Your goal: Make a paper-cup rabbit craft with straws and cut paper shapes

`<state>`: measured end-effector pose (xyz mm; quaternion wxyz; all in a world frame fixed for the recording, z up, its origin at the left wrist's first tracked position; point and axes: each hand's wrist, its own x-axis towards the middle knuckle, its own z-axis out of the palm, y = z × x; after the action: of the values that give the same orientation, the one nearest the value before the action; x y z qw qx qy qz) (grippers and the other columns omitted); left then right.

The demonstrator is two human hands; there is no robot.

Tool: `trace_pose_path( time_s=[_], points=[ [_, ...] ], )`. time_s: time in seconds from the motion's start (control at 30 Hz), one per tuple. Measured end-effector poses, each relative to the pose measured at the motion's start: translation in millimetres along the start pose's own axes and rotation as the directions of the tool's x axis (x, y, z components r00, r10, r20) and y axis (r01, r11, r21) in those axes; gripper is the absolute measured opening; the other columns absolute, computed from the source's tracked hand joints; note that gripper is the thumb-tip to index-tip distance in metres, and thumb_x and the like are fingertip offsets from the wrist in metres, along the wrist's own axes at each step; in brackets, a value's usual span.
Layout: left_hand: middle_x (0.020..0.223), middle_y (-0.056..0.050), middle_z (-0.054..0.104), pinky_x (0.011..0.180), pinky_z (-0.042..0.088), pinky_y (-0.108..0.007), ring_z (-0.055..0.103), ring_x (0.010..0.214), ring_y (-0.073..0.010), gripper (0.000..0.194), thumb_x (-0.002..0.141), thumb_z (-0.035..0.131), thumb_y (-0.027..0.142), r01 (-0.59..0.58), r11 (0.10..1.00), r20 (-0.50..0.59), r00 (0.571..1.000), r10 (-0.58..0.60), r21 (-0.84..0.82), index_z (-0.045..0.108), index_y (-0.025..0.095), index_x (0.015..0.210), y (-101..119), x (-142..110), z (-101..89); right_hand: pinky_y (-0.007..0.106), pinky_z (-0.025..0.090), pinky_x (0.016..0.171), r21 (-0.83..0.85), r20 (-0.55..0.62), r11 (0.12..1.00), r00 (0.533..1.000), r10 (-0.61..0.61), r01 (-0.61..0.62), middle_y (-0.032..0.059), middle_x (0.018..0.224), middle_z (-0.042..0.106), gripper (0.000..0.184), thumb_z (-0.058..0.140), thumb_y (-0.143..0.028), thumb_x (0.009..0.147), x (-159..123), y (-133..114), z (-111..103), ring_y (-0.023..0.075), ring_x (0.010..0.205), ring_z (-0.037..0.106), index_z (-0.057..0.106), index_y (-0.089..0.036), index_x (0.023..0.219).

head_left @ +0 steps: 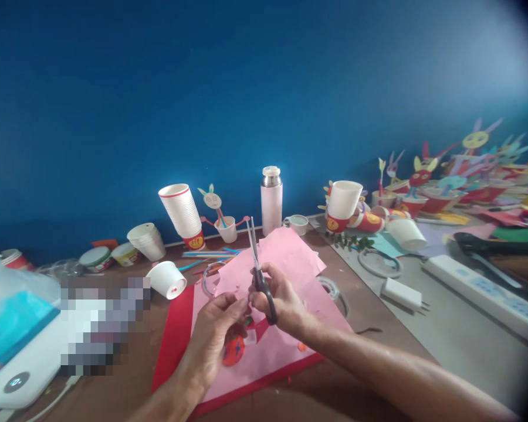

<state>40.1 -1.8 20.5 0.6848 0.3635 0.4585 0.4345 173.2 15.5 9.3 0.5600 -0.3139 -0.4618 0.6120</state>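
My right hand is closed around a pair of scissors with dark handles, its fingers in the loops. The narrow metal blades point up and away from me. Close beside it my left hand is closed in a pinch, its fingertips near the right thumb. What sits between those fingertips is too small to make out. Just below the left hand is an orange paper disc with blue marks, partly covered by the fingers. Under both hands lies pink paper on a red sheet. A torn-edged pink sheet lies behind them.
Behind stand a stack of paper cups, a rabbit-headed cup figure and a pink thermos. A white cup lies left. To the right are a charger, a power strip and several paper figures.
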Motion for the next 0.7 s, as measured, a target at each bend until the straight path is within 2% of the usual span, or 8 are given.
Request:
trace_pose_path(
  time_s=[0.2,0.4,0.6,0.7],
  points=[
    [0.054,0.003,0.057,0.043,0.035,-0.018,0.047,0.044,-0.0062,0.021,0.062,0.070,0.030,-0.055,0.998,-0.055,0.997,0.057,0.037,0.056,0.014,0.064,-3.3,3.1,-3.4,0.018,0.035,0.044,0.049,-0.028,0.997,0.998,0.052,-0.051,-0.0074,0.060,0.049,0.038,0.058,-0.008,0.054,-1.6,3.7,4.4,0.0071,0.049,0.045,0.041,-0.021,0.085],
    [0.053,0.004,0.056,0.043,0.035,-0.017,0.046,0.045,-0.0060,0.018,0.066,0.067,0.028,-0.084,0.995,-0.051,0.995,0.086,0.048,0.056,0.015,0.064,-6.0,1.5,-3.7,0.018,0.035,0.046,0.055,-0.013,0.998,1.000,0.006,-0.005,-0.0080,0.060,0.048,0.039,0.056,-0.005,0.054,-2.3,8.7,4.5,0.0070,0.050,0.044,0.041,-0.021,0.087],
    [0.053,0.003,0.058,0.048,0.038,-0.017,0.049,0.047,-0.0065,0.014,0.063,0.067,0.025,-0.055,0.994,-0.141,0.988,0.068,0.092,0.058,0.015,0.063,5.7,0.8,-3.9,0.020,0.035,0.049,-0.025,0.015,0.999,0.999,0.037,-0.036,-0.0069,0.060,0.048,0.036,0.065,-0.018,0.059,0.9,7.6,-0.6,0.0076,0.052,0.044,0.041,-0.020,0.086],
    [0.054,0.003,0.057,0.051,0.039,-0.018,0.051,0.050,-0.0072,0.014,0.063,0.066,0.026,-0.094,0.986,-0.173,0.978,0.118,0.141,0.058,0.014,0.061,11.8,1.8,-8.1,0.021,0.037,0.053,-0.092,0.039,0.992,0.995,0.092,-0.088,-0.0060,0.062,0.048,0.031,0.064,-0.021,0.061,1.1,-0.8,-6.0,0.0083,0.055,0.045,0.042,-0.019,0.082]
  ],
)
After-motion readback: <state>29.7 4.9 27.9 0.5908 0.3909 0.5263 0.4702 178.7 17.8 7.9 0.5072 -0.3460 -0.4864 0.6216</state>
